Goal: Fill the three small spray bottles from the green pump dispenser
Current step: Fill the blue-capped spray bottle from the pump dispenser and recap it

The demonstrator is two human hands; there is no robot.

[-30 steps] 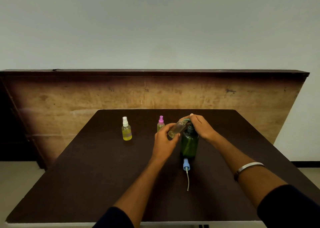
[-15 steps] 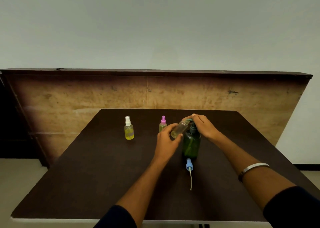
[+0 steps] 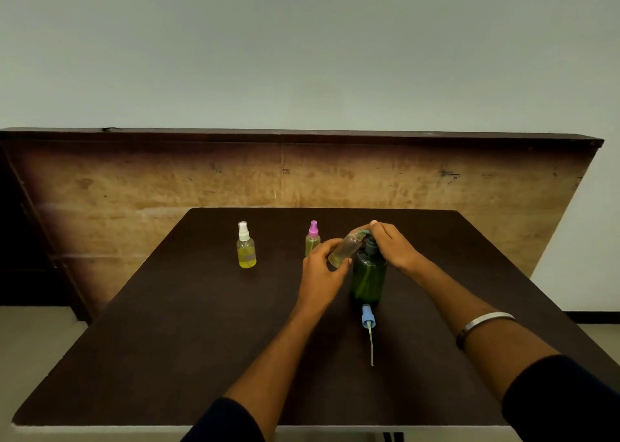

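Evidently the left hand (image 3: 320, 269) is gripping the open spray bottle (image 3: 345, 248) and tilting it so that its mouth is meeting the spout of the green pump dispenser (image 3: 368, 275), which is standing upright on the table (image 3: 161, 357). The right hand (image 3: 391, 243) is resting curled over the dispenser's pump head, probably pressing it to drive liquid into the tilted bottle. Just in front of the dispenser the blue sprayer cap (image 3: 366, 319) is lying with its dip tube trailing toward the viewer, set aside so the neck stays open. Left of the dispenser the pink-capped bottle (image 3: 312, 238) and, farther left, the white-capped bottle (image 3: 246, 247) are standing capped and showing yellow liquid, so they look filled. The right hand is hiding the pump head, the left hand is covering part of the pink-capped bottle, and any flow at the spout is too small to make out.
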